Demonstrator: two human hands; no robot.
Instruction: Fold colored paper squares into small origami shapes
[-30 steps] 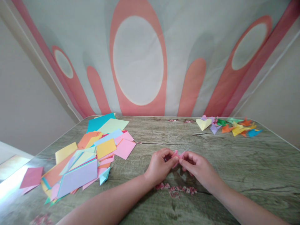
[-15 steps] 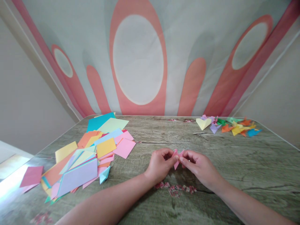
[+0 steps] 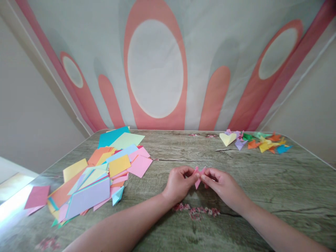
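A small folded pink paper with pointed ends is held between both hands, a little right of the middle of the head view. My left hand pinches its left side between thumb and fingers. On its right side, my right hand grips it the same way. The fingertips nearly meet and cover part of the paper. One pink point sticks down below the fingers, and smaller points show above them.
Many coloured paper sheets lie in a loose pile on the left of the wood-patterned table. Several folded paper figures sit at the back right, beside a pale yellow folded heart. A patterned cloth hangs behind.
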